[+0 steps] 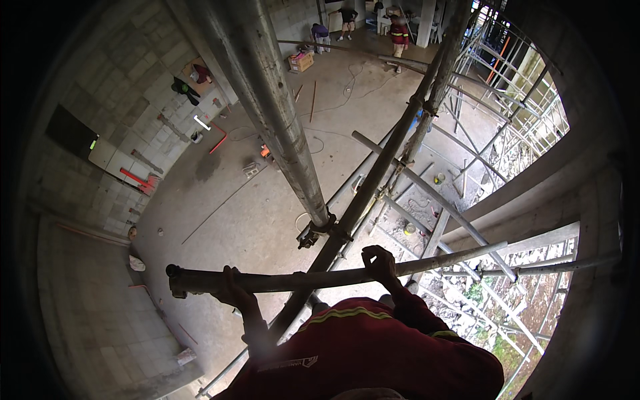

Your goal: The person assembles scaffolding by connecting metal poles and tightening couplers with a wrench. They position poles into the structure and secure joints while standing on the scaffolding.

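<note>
A grey steel scaffold tube (300,281) lies across in front of me, rising slightly towards its right end. At its left end sits a dark fitting, which looks like a coupler (177,283). My left hand (233,288) is wrapped around the tube a little to the right of that fitting. Further right, my right hand (381,267) lies over the same tube, its fingers curled in a loop above it. Beneath, the tube crosses a long dark ledger tube (367,195) running away from me. A thick upright tube (270,100) meets that ledger at a coupler (319,230).
Far below is a concrete floor (220,213) with cables, rods and a cardboard box (301,61). Several people stand at the far end, one in a red top (399,35). More scaffold tubes (440,193) cross on the right, above rubble. A block wall (120,100) curves along the left.
</note>
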A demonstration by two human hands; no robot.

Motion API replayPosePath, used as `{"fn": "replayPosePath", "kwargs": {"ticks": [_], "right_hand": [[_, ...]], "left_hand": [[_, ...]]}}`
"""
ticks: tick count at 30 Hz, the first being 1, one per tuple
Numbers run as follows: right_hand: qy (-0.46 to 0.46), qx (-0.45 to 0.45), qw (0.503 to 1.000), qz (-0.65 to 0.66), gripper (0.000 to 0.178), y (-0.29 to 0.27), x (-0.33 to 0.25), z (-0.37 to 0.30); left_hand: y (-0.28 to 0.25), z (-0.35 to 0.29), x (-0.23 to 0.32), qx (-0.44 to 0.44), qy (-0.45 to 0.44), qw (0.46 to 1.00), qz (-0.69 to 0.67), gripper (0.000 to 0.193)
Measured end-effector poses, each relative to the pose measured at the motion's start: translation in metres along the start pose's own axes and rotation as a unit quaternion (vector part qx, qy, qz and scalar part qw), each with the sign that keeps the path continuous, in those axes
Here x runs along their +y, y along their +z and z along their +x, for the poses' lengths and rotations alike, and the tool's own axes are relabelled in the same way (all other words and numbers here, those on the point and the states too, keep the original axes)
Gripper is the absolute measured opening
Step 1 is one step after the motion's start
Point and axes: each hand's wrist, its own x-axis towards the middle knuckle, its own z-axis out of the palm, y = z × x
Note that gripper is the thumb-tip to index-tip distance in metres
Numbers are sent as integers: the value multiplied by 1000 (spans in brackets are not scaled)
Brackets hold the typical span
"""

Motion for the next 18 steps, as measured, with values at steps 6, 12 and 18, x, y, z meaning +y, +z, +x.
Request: {"fn": "replayPosePath", "kwargs": {"ticks": [6, 12, 18], "right_hand": [[-21, -1, 1000, 1, 11, 1, 5, 0], [-24, 1, 1000, 3, 10, 4, 7, 1], [-14, -8, 1000, 7, 9, 0, 8, 0]], "left_hand": [[0, 2, -3, 1, 8, 1000, 4, 62], [-1, 2, -2, -1, 7, 1000, 4, 61], [2, 0, 0, 3, 14, 1000, -5, 58]]}}
